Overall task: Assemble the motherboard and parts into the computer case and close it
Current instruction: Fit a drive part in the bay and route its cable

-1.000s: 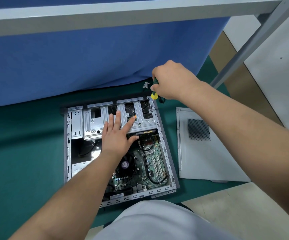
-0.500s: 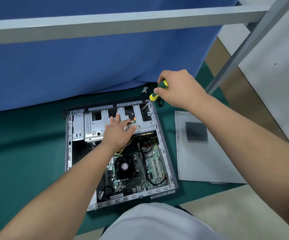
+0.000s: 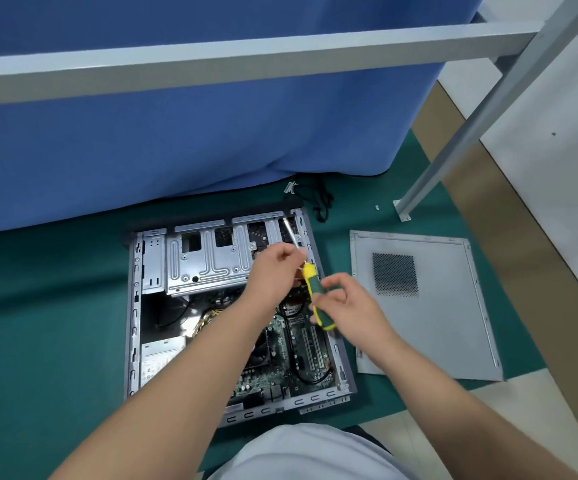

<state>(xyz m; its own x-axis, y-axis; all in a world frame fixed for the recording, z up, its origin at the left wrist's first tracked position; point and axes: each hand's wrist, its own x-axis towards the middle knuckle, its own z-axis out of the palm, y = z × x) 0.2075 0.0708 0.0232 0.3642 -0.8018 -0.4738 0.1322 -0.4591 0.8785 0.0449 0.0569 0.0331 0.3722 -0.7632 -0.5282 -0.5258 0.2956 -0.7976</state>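
An open grey computer case (image 3: 133, 306) lies flat on the green mat, with the green motherboard (image 3: 301, 344) inside and a silver drive cage (image 3: 208, 261) at its far end. A yellow and green screwdriver (image 3: 315, 292) slants over the case, its metal tip pointing at the far right corner. My right hand (image 3: 346, 306) grips its handle. My left hand (image 3: 277, 268) pinches the shaft just above the yellow collar. The grey side panel (image 3: 436, 306) with a mesh vent lies flat to the right of the case.
A blue cloth (image 3: 176, 140) hangs behind the case, under a grey metal frame bar (image 3: 246, 60). A slanted frame leg (image 3: 460, 140) stands on the mat at the right. A black cable (image 3: 318, 199) and small screws (image 3: 377, 206) lie beyond the case.
My right hand has drawn the screwdriver back toward me and tilted it. My left hand has left the drive cage and taken hold of the screwdriver's shaft.
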